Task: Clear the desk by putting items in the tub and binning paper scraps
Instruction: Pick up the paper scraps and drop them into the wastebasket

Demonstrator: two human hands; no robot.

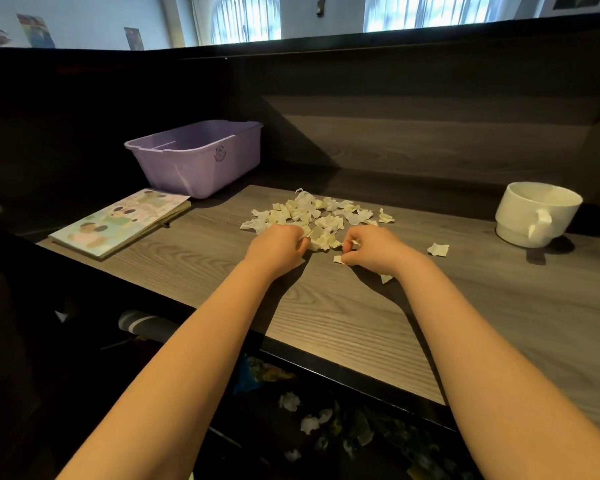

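Left hand and right hand are being held at the near edge of the paper scraps on the counter, each grip clamped on pieces.

Both bare forearms reach forward from the lower corners and converge, wrists low, palms turned down. The left hand is knuckles-up, its fingers curled and closed on paper scraps. The right hand, close beside it but not touching, curls likewise, thumb and fingertips pinching scraps.
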